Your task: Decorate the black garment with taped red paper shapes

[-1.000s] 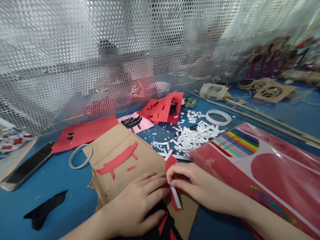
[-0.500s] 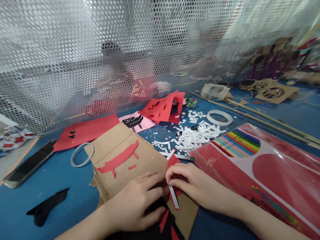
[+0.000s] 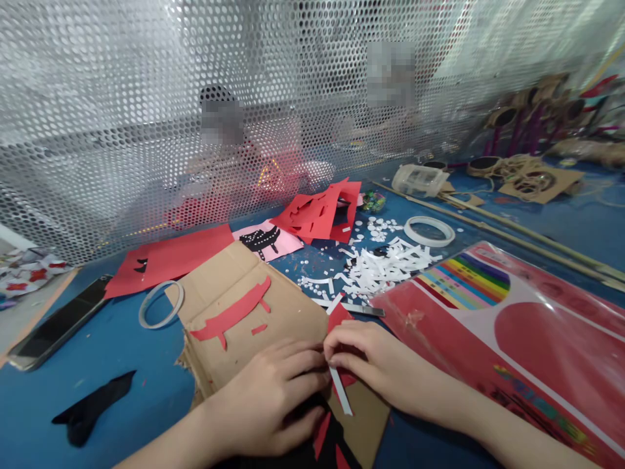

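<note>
Along cardboard edge (image 3: 312,312): left hand (image 3: 268,397) pressed flat, right hand (image 3: 374,365) pinching red paper (image 3: 339,318).

The picture is bright and the light is soft and even, it seems to come from above. The upper right part of the perforated metal screen (image 3: 508,39) is almost washed out to white. A pale glare lies on the plastic sleeve (image 3: 547,352) near the right edge of the blue table (image 3: 122,371). Shadows are weak, only a soft dark area under the right hand (image 3: 381,368). The wide lens bends the view toward the left and right edges. The small white paper scraps (image 3: 375,270) look a little soft, and two squares (image 3: 222,122) behind the screen are pixelated
</note>
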Available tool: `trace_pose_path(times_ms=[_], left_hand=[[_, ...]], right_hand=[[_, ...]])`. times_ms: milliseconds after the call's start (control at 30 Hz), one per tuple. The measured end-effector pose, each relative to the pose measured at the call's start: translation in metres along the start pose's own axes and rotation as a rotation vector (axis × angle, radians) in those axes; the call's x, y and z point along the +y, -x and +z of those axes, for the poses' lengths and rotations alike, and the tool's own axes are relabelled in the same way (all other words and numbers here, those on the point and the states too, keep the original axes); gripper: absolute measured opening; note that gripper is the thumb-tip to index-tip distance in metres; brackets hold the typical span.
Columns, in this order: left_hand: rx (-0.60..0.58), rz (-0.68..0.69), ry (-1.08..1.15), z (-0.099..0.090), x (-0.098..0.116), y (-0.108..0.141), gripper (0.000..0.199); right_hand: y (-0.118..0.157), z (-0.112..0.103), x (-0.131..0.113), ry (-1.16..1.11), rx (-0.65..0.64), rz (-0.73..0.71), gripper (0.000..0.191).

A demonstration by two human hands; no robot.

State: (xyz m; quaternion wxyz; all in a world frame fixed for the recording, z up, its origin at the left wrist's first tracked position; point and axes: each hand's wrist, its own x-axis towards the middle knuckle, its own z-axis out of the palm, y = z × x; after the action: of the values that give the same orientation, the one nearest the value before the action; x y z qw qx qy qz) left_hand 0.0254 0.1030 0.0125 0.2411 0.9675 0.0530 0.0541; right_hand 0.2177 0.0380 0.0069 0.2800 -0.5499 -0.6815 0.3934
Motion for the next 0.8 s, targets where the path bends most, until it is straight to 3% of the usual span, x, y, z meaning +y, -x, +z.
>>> trace_pose_path(times_ms=[367,800], left_hand=[[-0.102,0.07,-0.182,-0.001,-0.002,0.003,0.026],[-0.208,0.113,-0.2,-0.017,-0.001,0.006,0.04]], right_hand=[[-0.001,0.001,0.002,0.04,0.021,-0.03,0.022],[0.0,0.005,0.0,0.079,0.078,-0.054,0.016]])
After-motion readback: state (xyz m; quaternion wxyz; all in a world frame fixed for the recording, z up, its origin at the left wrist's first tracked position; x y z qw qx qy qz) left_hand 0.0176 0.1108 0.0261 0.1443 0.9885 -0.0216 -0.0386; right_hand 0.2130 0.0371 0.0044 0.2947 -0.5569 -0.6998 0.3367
